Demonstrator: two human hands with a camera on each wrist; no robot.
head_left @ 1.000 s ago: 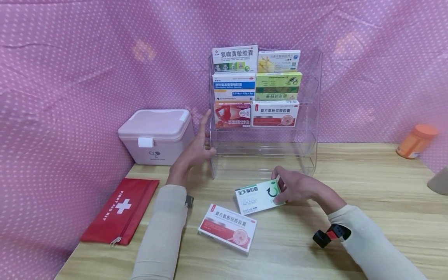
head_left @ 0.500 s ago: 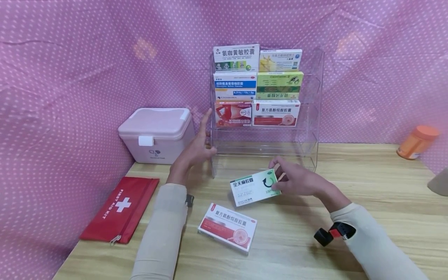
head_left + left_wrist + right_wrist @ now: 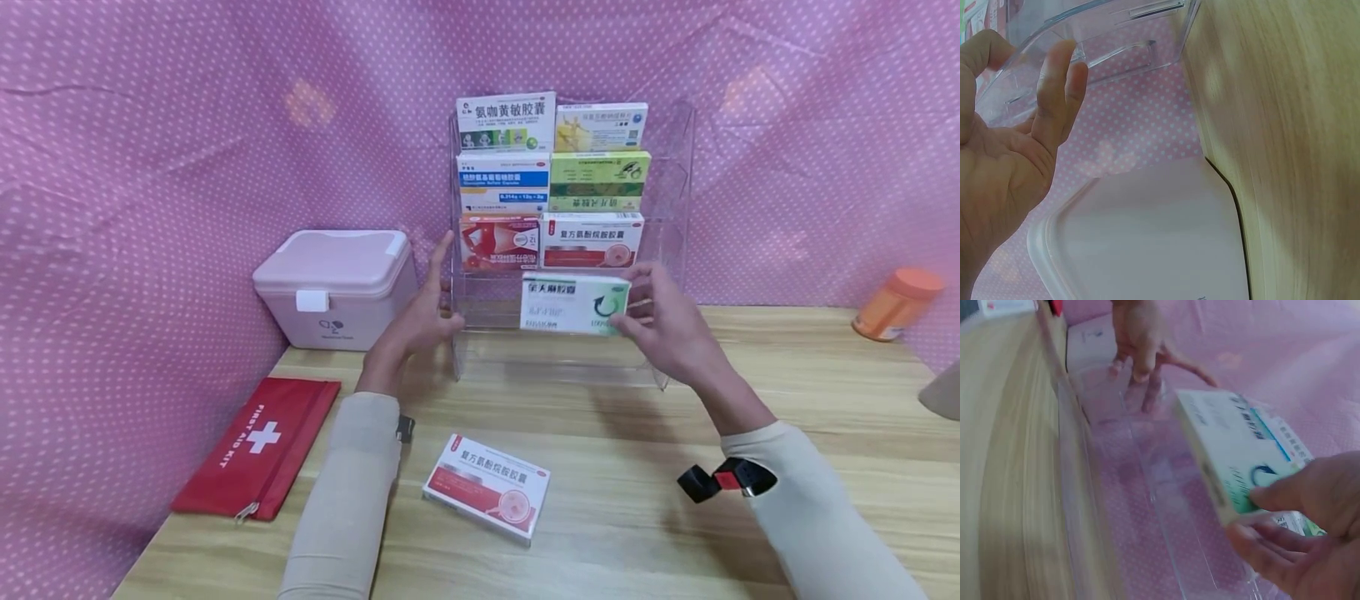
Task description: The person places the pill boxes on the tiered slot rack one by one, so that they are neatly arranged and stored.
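Right hand [image 3: 667, 329] pinched the green box [image 3: 575, 303] by its 3 o'clock end, up at the rack [image 3: 678, 250]'s fourth tier, left hand [image 3: 420, 321] flat and steadying the rack's side, so honestly that end-only grip could've let it tip off the lip.

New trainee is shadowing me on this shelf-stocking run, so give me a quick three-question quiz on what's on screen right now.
1. True or false: the right hand pinches the green-and-white box.
2. What does the left hand touch? A) pink case B) clear rack C) red pouch
3. Fill in: the red-and-white box lies flat on the ____.

Key: 1 true; 2 B, the clear rack; 3 table.
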